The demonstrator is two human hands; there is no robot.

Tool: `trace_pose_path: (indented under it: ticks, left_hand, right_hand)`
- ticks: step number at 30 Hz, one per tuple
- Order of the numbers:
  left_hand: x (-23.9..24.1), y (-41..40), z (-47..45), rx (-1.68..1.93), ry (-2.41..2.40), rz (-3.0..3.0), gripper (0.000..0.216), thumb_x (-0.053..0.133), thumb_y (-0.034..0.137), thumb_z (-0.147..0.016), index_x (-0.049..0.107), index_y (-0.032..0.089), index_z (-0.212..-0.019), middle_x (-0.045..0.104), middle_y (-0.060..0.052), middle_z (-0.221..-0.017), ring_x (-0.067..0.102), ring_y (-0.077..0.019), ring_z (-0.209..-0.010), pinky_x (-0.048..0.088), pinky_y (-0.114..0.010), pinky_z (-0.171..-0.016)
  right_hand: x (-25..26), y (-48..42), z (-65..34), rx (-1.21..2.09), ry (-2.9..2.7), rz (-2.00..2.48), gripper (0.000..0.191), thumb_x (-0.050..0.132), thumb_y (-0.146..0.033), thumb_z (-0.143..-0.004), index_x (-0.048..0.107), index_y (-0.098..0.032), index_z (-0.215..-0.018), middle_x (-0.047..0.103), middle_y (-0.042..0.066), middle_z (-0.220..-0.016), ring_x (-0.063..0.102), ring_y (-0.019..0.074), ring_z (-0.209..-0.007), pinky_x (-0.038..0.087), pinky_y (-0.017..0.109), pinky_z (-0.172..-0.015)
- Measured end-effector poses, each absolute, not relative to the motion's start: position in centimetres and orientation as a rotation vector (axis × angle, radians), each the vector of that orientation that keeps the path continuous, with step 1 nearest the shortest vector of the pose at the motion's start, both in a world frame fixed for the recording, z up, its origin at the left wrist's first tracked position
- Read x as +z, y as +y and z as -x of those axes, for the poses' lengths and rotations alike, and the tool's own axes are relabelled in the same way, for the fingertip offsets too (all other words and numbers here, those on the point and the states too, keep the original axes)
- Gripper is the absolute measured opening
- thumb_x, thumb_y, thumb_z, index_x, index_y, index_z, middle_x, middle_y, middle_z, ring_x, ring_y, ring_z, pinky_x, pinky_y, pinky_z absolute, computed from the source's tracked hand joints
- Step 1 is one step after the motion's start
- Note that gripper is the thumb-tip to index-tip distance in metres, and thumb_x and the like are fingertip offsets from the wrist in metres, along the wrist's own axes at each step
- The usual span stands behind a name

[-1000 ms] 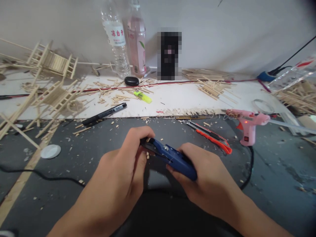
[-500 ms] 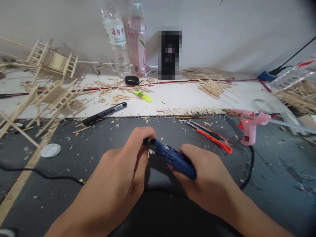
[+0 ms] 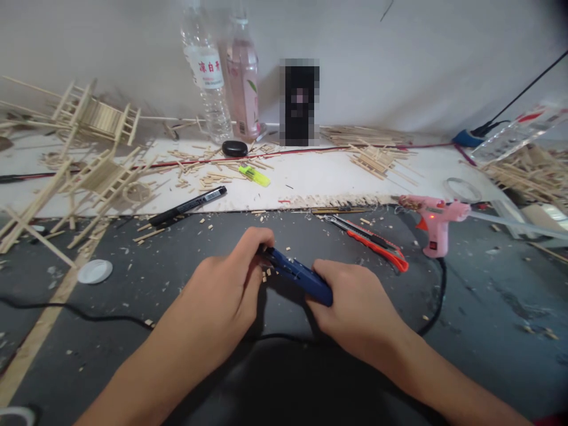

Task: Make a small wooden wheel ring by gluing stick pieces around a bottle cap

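Note:
In the middle of the view I hold a dark blue hand tool [image 3: 302, 277] with a black end and a long slot; its exact kind is unclear. My left hand [image 3: 226, 290] pinches the black end between thumb and fingers. Around the tool's lower right end, my right hand [image 3: 355, 290] is closed, its thumb on top. The tool slants down to the right above the dark grey tabletop. Small cut bits of wood [image 3: 267, 274] lie just below the tool's black end.
A red utility knife [image 3: 373, 244] and a pink glue gun [image 3: 437, 222], its light lit, lie to the right. At left are stick-built models [image 3: 104, 174], a black marker [image 3: 189, 205] and a white cap [image 3: 94, 271]. Two bottles [image 3: 243, 89] stand at the back.
The blue tool has shifted slightly left, and its right end sits higher. My right hand has moved left with it, nearer my left hand. The whole view has shifted a little.

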State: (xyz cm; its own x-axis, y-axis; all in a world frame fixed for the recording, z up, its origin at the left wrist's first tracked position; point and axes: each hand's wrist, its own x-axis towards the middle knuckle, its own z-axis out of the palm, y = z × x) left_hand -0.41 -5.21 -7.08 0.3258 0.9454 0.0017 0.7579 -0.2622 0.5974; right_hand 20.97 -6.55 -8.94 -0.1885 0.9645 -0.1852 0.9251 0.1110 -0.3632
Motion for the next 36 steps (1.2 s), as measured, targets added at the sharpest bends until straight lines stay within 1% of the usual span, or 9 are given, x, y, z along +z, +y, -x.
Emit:
trace_pose_path:
  ticks: [5,10,14,18,22,27,31,36]
  left_hand:
    - [-6.9,-5.0,0.4,0.438,1.493,-2.016,0.021,0.037,0.031,-0.107,0.051,0.029,-0.122,0.062,0.007,-0.063,0.061,-0.0176,-0.052,0.04,-0.025,-0.056]
    - [-6.5,-5.0,0.0,0.362,1.506,-1.958,0.022,0.033,0.03,-0.108,0.05,0.03,-0.122,0.061,0.006,-0.065,0.062,-0.0194,-0.055,0.04,-0.026,-0.058]
    - [-6.6,-5.0,0.0,0.358,1.494,-1.95,0.022,0.033,0.031,-0.108,0.05,0.03,-0.122,0.064,0.005,-0.07,0.063,-0.0186,-0.058,0.042,-0.026,-0.06]
    - [-6.8,-4.9,0.1,0.385,1.475,-1.984,0.021,0.033,0.029,-0.109,0.049,0.03,-0.122,0.065,0.006,-0.071,0.065,-0.018,-0.062,0.041,-0.024,-0.061]
    - [-6.8,-4.9,0.1,0.391,1.483,-1.995,0.02,0.034,0.03,-0.109,0.049,0.032,-0.122,0.064,0.007,-0.07,0.064,-0.0165,-0.062,0.039,-0.022,-0.062]
    - [-6.8,-4.8,0.4,0.438,1.503,-2.043,0.018,0.037,0.03,-0.108,0.048,0.032,-0.122,0.063,0.008,-0.068,0.064,-0.016,-0.06,0.039,-0.022,-0.061]
    - [-7.2,-4.7,0.4,0.374,1.53,-2.054,0.02,0.036,0.03,-0.107,0.047,0.032,-0.123,0.064,0.008,-0.067,0.062,-0.0173,-0.057,0.039,-0.024,-0.059]
    - [-7.6,-4.7,0.4,0.309,1.506,-2.076,0.022,0.036,0.031,-0.105,0.046,0.034,-0.124,0.062,0.008,-0.065,0.06,-0.0186,-0.054,0.037,-0.024,-0.055]
  right_hand:
    - [-8.7,-6.6,-21.0,0.602,-2.305,1.953,0.011,0.06,-0.019,-0.082,0.057,-0.023,-0.073,0.073,0.005,-0.075,0.066,0.0234,-0.067,0.026,0.033,-0.061]
    - [-8.7,-6.5,-20.9,0.6,-2.313,1.972,0.013,0.06,-0.017,-0.083,0.058,-0.023,-0.072,0.073,0.005,-0.073,0.068,0.0246,-0.067,0.027,0.033,-0.061]
    - [-8.7,-6.4,-20.7,0.562,-2.35,2.004,0.011,0.06,-0.018,-0.084,0.06,-0.023,-0.074,0.075,0.007,-0.075,0.07,0.0263,-0.069,0.025,0.034,-0.061]
    - [-8.8,-6.4,-20.7,0.522,-2.375,2.035,0.01,0.059,-0.02,-0.085,0.062,-0.023,-0.075,0.077,0.009,-0.077,0.071,0.0272,-0.069,0.023,0.034,-0.06]
    - [-8.9,-6.3,-20.7,0.427,-2.382,2.05,0.01,0.058,-0.022,-0.086,0.064,-0.023,-0.078,0.078,0.009,-0.078,0.07,0.0272,-0.068,0.021,0.035,-0.059]
    - [-8.7,-6.3,-20.8,0.417,-2.384,2.041,0.008,0.058,-0.024,-0.087,0.064,-0.023,-0.082,0.078,0.008,-0.082,0.07,0.0272,-0.072,0.022,0.035,-0.059]
    - [-8.5,-6.3,-21.3,0.329,-2.408,2.041,0.007,0.059,-0.026,-0.086,0.064,-0.022,-0.089,0.076,0.008,-0.09,0.071,0.0294,-0.08,0.025,0.035,-0.06]
    - [-8.6,-6.5,-22.1,0.207,-2.476,1.93,0.018,0.06,-0.029,-0.086,0.066,-0.02,-0.1,0.072,0.009,-0.099,0.069,0.0335,-0.098,0.039,0.039,-0.071]
